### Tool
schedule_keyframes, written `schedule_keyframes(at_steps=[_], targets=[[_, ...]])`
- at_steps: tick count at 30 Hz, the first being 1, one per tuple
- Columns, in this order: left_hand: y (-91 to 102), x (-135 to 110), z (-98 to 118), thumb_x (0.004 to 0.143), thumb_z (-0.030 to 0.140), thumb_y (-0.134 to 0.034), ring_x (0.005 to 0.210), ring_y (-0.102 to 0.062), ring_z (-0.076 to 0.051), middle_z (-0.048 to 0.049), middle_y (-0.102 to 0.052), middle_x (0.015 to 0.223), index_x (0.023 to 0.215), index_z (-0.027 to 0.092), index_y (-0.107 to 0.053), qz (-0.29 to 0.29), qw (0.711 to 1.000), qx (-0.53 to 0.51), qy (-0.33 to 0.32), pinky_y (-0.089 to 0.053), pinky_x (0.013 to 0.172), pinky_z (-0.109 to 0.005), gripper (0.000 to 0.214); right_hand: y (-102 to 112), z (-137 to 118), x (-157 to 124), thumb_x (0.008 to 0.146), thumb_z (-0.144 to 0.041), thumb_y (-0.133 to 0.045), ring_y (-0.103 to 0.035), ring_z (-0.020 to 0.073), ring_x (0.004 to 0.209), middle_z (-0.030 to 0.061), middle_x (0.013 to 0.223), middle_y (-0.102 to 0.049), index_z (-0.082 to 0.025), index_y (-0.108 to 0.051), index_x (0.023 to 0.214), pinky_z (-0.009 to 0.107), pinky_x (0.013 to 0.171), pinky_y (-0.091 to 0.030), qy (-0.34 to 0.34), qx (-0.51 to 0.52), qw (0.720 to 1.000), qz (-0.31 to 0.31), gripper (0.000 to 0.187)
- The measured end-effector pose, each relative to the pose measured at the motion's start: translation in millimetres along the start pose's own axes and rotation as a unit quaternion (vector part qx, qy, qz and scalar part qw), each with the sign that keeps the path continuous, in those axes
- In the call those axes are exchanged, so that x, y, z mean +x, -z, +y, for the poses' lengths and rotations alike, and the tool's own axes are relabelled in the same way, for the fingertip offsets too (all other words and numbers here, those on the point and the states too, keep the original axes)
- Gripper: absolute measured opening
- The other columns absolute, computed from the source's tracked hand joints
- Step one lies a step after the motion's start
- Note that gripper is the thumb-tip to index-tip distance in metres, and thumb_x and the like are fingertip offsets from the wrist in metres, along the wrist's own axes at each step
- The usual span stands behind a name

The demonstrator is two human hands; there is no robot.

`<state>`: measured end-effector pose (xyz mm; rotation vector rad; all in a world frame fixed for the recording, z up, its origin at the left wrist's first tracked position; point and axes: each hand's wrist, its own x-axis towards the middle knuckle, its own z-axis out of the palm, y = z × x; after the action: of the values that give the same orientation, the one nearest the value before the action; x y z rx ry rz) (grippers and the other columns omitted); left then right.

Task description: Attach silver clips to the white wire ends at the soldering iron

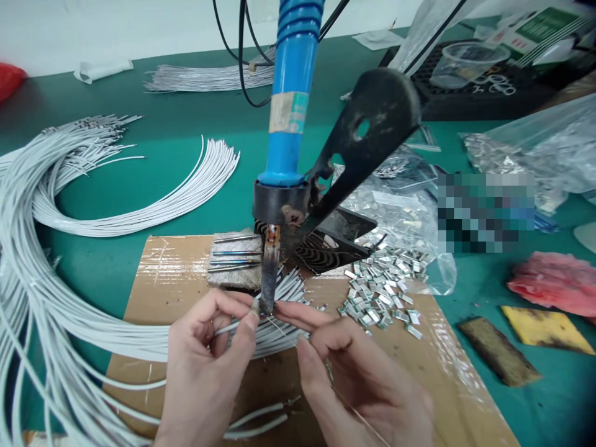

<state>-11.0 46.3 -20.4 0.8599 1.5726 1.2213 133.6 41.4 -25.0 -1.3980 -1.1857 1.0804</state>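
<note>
A blue-handled soldering iron (286, 149) hangs tip-down in a black metal stand (367, 130). Its dark tip (267, 279) ends between my two hands. With thumb and forefinger pinched, my left hand (205, 360) holds the end of a white cable (226, 327) against the tip; the very end is too small to make out. My right hand (358, 366) grips a thin solder wire (282, 328), whose end reaches the tip, and its forefinger stretches toward the same spot. Under the hands lies a bundle of white cables (274, 344) on a cardboard sheet (162, 267).
Small silvery metal pieces (382, 288) are heaped at the right by a plastic bag (419, 217). More white cables (28, 205) curve along the left. A grey block with metal rods (235, 261) sits behind my left hand. Sponges (500, 351) and pink cloth (554, 282) lie far right.
</note>
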Motion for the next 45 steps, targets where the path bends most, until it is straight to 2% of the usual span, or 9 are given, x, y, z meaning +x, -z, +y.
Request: schedule_keyframes(at_steps=[8, 16, 20, 24, 27, 36, 42, 45], targets=[[0.6, -0.9, -0.4, 0.085, 0.018, -0.075, 0.078, -0.066, -0.013, -0.0021, -0.074, 0.088, 0.069, 0.020, -0.071, 0.006, 1.000, -0.007, 0.000, -0.038, 0.048, -0.014, 0.016, -1.1, 0.6, 0.0, 0.089, -0.022, -0.067, -0.080, 0.0204, 0.091, 0.0041, 0.108, -0.083, -0.026, -0.061, 0.067, 0.023, 0.078, -0.060, 0.003, 0.029, 1.000, 0.001, 0.023], [-0.1, -0.6, 1.4, 0.085, 0.018, -0.074, 0.085, -0.066, -0.014, -0.0010, -0.075, 0.087, 0.069, 0.021, -0.070, 0.008, 1.000, 0.008, -0.005, -0.038, 0.050, -0.012, 0.016, -1.3, 0.3, -0.7, 0.090, -0.021, -0.066, -0.081, 0.0191, 0.089, 0.0033, 0.109, -0.083, -0.025, -0.060, 0.068, 0.020, 0.071, -0.060, 0.004, 0.028, 1.000, -0.001, 0.023], [0.2, 0.1, 0.6, 0.085, 0.016, -0.074, 0.084, -0.066, -0.013, 0.0002, -0.075, 0.085, 0.069, 0.022, -0.071, 0.001, 1.000, 0.007, -0.015, -0.044, 0.058, -0.012, 0.017, -4.5, -2.9, -1.0, 0.088, -0.019, -0.068, -0.081, 0.0158, 0.085, 0.0023, 0.106, -0.083, -0.024, -0.060, 0.066, 0.015, 0.069, -0.060, 0.003, 0.034, 0.999, 0.014, 0.024], [1.2, 1.2, -0.3, 0.085, 0.014, -0.074, 0.081, -0.066, -0.012, 0.0010, -0.075, 0.086, 0.070, 0.022, -0.071, 0.005, 1.000, 0.008, -0.017, -0.048, 0.065, -0.013, 0.017, -7.5, -2.9, -1.7, 0.088, -0.017, -0.068, -0.080, 0.0121, 0.089, -0.0003, 0.106, -0.083, -0.024, -0.060, 0.067, 0.011, 0.074, -0.058, 0.001, 0.051, 0.998, 0.020, 0.024], [1.7, 1.3, -0.4, 0.085, 0.015, -0.074, 0.081, -0.067, -0.011, 0.0010, -0.076, 0.087, 0.070, 0.022, -0.071, 0.004, 1.000, 0.005, -0.013, -0.049, 0.069, -0.013, 0.017, -8.4, -1.3, -2.3, 0.088, -0.017, -0.068, -0.080, 0.0121, 0.090, 0.0001, 0.107, -0.083, -0.024, -0.061, 0.068, 0.012, 0.078, -0.057, 0.004, 0.065, 0.998, 0.018, 0.023], [3.4, 0.3, -1.6, 0.086, 0.015, -0.074, 0.076, -0.067, -0.011, 0.0001, -0.076, 0.086, 0.070, 0.021, -0.070, 0.000, 1.000, 0.012, -0.016, -0.049, 0.064, -0.013, 0.017, -8.7, 1.7, -2.4, 0.090, -0.017, -0.066, -0.080, 0.0159, 0.095, 0.0036, 0.108, -0.082, -0.023, -0.060, 0.069, 0.017, 0.082, -0.059, 0.013, 0.057, 0.998, 0.012, 0.023], [2.9, 2.7, -2.7, 0.086, 0.016, -0.074, 0.070, -0.065, -0.009, 0.0008, -0.076, 0.089, 0.072, 0.021, -0.070, -0.008, 1.000, 0.015, -0.016, -0.049, 0.063, -0.013, 0.015, -2.0, 4.4, 2.6, 0.089, -0.016, -0.067, -0.080, 0.0141, 0.095, -0.0003, 0.109, -0.083, -0.024, -0.061, 0.070, 0.013, 0.080, -0.059, 0.037, 0.024, 0.999, -0.029, 0.022], [1.7, 2.4, -1.3, 0.086, 0.015, -0.073, 0.064, -0.063, -0.007, 0.0015, -0.075, 0.087, 0.072, 0.021, -0.070, -0.009, 1.000, 0.014, -0.014, -0.047, 0.058, -0.012, 0.016, -2.8, 3.2, 1.6, 0.089, -0.017, -0.068, -0.081, 0.0136, 0.092, 0.0002, 0.107, -0.083, -0.024, -0.062, 0.070, 0.012, 0.076, -0.059, 0.028, 0.028, 0.999, -0.012, 0.021]])
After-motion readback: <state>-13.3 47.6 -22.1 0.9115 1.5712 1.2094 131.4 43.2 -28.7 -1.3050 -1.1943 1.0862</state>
